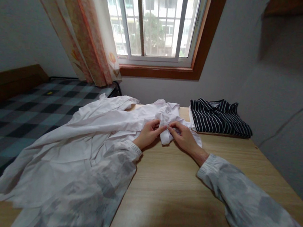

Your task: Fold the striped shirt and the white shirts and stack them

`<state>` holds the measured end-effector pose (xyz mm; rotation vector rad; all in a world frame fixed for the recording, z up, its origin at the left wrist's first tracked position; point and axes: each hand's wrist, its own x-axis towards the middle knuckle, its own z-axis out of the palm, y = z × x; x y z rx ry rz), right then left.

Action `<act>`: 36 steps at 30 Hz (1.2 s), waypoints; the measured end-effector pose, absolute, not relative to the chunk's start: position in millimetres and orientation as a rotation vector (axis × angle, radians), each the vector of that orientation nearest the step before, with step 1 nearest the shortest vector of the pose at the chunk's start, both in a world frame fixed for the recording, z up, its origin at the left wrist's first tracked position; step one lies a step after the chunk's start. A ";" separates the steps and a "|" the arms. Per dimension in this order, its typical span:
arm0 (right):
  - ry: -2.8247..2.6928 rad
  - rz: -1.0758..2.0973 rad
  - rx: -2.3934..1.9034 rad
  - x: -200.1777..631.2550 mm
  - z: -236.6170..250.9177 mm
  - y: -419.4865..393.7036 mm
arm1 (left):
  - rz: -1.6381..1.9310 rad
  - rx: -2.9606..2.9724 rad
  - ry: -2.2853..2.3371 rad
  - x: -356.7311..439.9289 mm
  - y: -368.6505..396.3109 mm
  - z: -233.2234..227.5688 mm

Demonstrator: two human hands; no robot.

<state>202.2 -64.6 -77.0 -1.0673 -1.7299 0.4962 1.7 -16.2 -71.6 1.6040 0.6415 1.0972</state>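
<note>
A white shirt (81, 130) lies spread and wrinkled over the left and far part of the wooden table (161, 201), its lower end hanging toward the bed side. Both hands meet at a bunched part of it, perhaps a cuff or collar; I cannot tell which. My left hand (149, 132) pinches the white cloth between thumb and fingers. Close against it, my right hand (184, 136) grips the same bunch from the right, thumb and forefinger together. Any small button between the fingertips is too small to make out.
Folded black-and-white striped clothing (220, 117) rests at the table's far right corner, by the wall. A bed with a dark checked cover (27, 111) stands at left. Behind the table are a barred window (159, 20) and a patterned curtain (87, 25).
</note>
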 end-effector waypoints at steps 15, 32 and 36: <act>-1.523 0.171 -1.236 204.3 -80.0 -67.7 | 1.403 1.606 0.821 -4.5 -12.5 -66.8; -1.340 0.406 -1.184 206.8 -86.6 -59.0 | 1.145 2.389 0.955 -6.9 -9.1 -71.7; -1.501 0.216 -1.243 206.5 -86.8 -56.9 | 1.301 2.143 0.980 -12.0 0.0 -73.2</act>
